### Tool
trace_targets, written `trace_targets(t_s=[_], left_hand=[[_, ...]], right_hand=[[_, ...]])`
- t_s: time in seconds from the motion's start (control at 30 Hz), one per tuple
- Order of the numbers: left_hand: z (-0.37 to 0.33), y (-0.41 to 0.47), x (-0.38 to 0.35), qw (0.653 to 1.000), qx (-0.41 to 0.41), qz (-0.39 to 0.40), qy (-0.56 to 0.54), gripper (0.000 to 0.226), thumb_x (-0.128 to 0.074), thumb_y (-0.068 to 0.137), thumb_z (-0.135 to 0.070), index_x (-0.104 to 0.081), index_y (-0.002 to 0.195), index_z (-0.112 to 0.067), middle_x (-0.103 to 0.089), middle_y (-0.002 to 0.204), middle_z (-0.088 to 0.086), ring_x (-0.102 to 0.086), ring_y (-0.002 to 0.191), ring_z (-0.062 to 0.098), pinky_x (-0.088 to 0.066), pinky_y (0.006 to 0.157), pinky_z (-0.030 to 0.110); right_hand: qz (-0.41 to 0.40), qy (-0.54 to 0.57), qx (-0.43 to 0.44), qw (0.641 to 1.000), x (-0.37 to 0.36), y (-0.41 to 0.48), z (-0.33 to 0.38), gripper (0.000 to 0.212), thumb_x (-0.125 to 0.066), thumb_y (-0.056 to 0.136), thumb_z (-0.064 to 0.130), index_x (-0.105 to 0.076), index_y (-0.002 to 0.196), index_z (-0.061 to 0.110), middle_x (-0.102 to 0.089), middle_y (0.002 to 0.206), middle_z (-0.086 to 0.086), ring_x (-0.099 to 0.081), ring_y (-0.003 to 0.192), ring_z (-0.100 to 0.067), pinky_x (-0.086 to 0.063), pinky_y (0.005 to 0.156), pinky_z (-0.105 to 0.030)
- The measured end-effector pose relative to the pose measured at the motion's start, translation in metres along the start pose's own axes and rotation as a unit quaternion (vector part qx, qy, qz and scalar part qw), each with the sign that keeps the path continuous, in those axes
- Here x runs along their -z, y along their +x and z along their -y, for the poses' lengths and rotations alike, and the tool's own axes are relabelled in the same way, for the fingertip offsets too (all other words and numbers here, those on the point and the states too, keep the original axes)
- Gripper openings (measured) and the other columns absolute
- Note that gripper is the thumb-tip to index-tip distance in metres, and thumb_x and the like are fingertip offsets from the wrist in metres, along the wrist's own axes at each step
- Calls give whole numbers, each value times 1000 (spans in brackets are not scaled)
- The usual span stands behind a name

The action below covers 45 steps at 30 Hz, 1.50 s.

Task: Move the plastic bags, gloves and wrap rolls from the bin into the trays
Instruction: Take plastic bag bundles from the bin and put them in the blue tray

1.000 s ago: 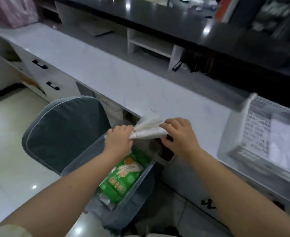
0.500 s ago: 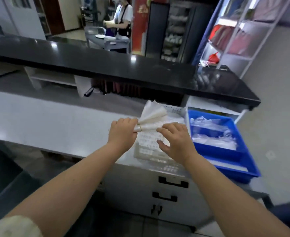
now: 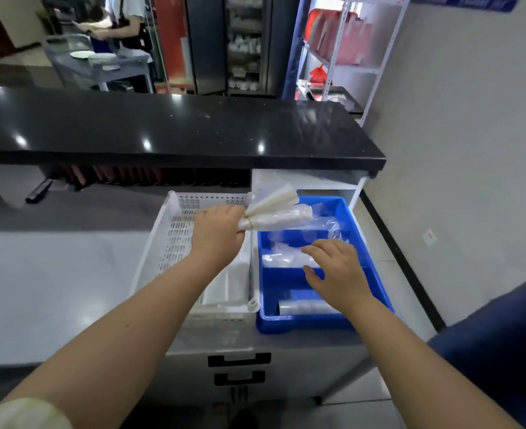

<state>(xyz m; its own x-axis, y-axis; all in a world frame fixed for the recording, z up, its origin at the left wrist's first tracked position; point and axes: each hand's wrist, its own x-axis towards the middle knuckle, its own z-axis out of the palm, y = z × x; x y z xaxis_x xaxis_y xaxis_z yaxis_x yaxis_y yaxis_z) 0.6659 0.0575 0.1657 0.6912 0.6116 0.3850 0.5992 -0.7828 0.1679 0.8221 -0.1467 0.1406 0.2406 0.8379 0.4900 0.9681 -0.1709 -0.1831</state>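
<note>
My left hand (image 3: 216,232) grips a banded bundle of whitish plastic bags (image 3: 275,210), held over the gap between the two trays with its fanned end above the blue tray (image 3: 367,239). My right hand (image 3: 336,274) hovers open over the blue tray, fingers spread, holding nothing. The blue tray holds clear plastic bags (image 3: 289,258) at its middle and a clear wrap roll (image 3: 306,306) at its near end. To its left stands a white perforated tray (image 3: 175,230) with white items at its near end. The bin is out of view.
Both trays sit on a grey-white counter (image 3: 54,280) with drawers (image 3: 240,368) below. A black raised countertop (image 3: 178,131) runs behind. A wall is at the right, a dark blue chair (image 3: 503,345) at the lower right. A person stands far back at a table.
The view swung from the bin and counter to the trays. My left hand carried the bag bundle rightward to the blue tray's edge. My right hand let go and opened over the blue tray.
</note>
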Motion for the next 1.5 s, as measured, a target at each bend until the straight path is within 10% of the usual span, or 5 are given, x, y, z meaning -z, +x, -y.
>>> trace_targets(t_s=[0.7,1.07,1.5], left_hand=[[-42,125,-100,988,-131,53,-58,32,-62,75,-13,-64,107,-17,-64,96,5,-54,90,31,-32,76,38],[-54,121,-89,991,-103,26,-79,29,-64,77,-14,-65,105,-17,-64,94,5,-55,86,29,-39,76,40],[-63,122,-67,986,-66,104,-112,18,-61,79,-27,-63,97,-27,-61,86,-6,-55,84,23,-45,71,36]], right_hand=[[387,-15,-119,914,-100,70,-102,55,-66,83,34,-46,134,31,-53,135,-2,-45,121,-27,-34,102,-38],[495,-17,-120,860,-113,79,-110,30,-59,79,26,-54,109,26,-54,120,-7,-47,107,-28,-36,86,-40],[230,-85,58,968,-56,69,-91,26,-70,66,3,-62,86,16,-64,79,-5,-58,77,-30,-41,77,-39]])
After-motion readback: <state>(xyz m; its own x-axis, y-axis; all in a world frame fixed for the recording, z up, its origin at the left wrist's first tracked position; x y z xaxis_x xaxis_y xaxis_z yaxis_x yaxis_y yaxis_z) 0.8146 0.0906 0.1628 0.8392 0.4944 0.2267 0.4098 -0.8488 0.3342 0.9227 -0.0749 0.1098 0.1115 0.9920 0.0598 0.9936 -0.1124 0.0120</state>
